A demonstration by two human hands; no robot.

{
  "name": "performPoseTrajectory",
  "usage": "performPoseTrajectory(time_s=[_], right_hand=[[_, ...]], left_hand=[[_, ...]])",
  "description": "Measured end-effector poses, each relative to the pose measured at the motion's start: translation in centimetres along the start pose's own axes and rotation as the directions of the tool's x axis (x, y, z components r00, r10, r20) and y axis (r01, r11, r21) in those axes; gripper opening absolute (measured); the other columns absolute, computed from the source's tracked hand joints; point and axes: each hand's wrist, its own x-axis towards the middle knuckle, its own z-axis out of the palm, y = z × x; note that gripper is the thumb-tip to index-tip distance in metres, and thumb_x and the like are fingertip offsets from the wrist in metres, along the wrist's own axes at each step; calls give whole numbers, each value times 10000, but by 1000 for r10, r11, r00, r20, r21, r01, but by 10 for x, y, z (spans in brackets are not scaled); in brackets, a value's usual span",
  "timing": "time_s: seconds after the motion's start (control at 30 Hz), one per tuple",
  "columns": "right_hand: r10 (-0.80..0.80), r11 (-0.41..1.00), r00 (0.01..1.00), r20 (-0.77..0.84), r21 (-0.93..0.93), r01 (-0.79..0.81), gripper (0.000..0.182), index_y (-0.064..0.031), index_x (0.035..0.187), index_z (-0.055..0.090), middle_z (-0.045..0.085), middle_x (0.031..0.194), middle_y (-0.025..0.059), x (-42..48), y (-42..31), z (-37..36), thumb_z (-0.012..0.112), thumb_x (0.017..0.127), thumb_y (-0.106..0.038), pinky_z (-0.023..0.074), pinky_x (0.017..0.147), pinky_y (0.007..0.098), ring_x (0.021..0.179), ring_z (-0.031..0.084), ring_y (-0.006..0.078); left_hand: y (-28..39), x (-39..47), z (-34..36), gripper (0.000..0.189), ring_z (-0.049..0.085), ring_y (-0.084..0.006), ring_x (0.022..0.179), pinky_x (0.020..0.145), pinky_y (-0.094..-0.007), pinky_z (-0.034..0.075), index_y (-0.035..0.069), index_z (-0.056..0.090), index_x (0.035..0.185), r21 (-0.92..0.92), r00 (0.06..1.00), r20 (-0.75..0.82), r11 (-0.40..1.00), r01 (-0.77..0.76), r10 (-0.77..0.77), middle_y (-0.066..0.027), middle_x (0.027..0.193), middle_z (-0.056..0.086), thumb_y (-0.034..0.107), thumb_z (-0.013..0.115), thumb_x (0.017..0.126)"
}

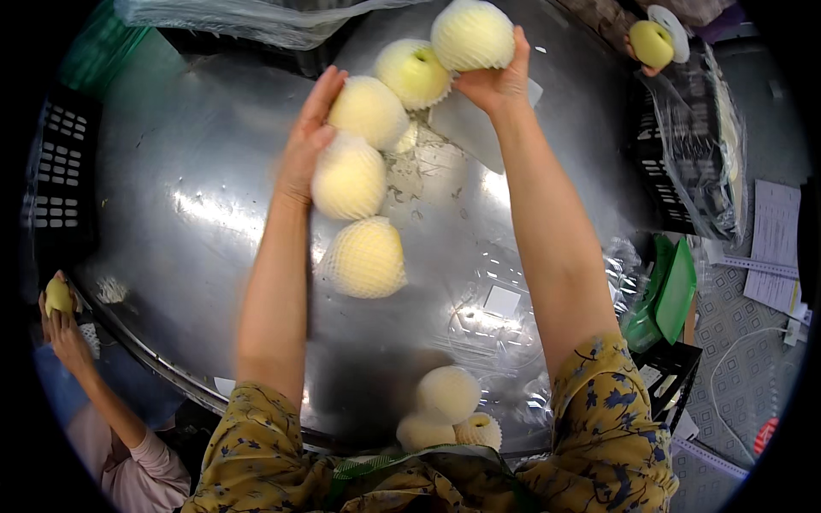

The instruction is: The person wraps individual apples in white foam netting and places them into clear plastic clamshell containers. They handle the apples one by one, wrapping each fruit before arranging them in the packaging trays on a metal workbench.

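Observation:
Several round yellow-green fruits in white foam net sleeves form a curved row on the metal table. My right hand (pixel 497 80) grips the sleeved fruit (pixel 473 35) at the row's far end. Beside it is a fruit with its stem hollow showing (pixel 414 72). My left hand (pixel 311 134) lies open along the left side of two sleeved fruits, the upper one (pixel 368 113) and the lower one (pixel 349 178), touching them. Nearer to me another netted fruit (pixel 367 258) rests apart from both hands. More sleeved fruits (pixel 449 394) sit by the table's near edge.
Black plastic crates stand left (pixel 61 160) and right (pixel 654 160); plastic film (pixel 269 19) covers another at the back. Clear plastic packaging (pixel 500 333) lies near my right forearm. Co-workers' hands hold fruits at lower left (pixel 67 333) and upper right (pixel 649 69).

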Motion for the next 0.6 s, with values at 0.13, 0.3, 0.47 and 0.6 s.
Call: performPoseTrajectory(time_s=[0.13, 0.3, 0.47, 0.6], right_hand=[[-62, 998, 989, -134, -6, 62, 730, -169, 1273, 519, 498, 1318, 68, -46, -27, -33, 562, 726, -649, 265, 1056, 517, 1238, 425, 271], [-134, 988, 982, -133, 54, 142, 739, -140, 1298, 507, 517, 1317, 61, -102, -64, -95, 543, 755, -641, 294, 1072, 490, 1235, 450, 269], [-190, 971, 939, -288, 86, 223, 720, -158, 1314, 494, 499, 1341, 79, -126, -61, -99, 516, 780, -641, 282, 1084, 473, 1241, 448, 300], [-271, 961, 919, -288, -20, 277, 753, -163, 1342, 457, 499, 1335, 89, -133, -74, -83, 508, 777, -658, 272, 1077, 512, 1256, 432, 341]], left_hand=[[-41, -18, 44, 788, 317, -238, 1369, 1114, -344, 273, 99, 349, 1442, 107, 1000, 6, 994, 24, -25, -121, 1479, 350, 134, 692, 734], [-75, -28, 110, 761, 339, -247, 1358, 1108, -347, 295, 123, 461, 1378, 352, 997, 78, 936, -11, -18, -115, 1451, 396, 153, 788, 691], [-80, -28, 122, 727, 340, -246, 1360, 1112, -343, 285, 110, 496, 1348, 450, 991, 123, 893, -12, -49, -119, 1446, 402, 172, 793, 687], [-53, -33, 114, 691, 366, -235, 1342, 1113, -345, 280, 99, 456, 1374, 554, 993, 119, 830, -62, -6, -116, 1419, 437, 196, 750, 756]])
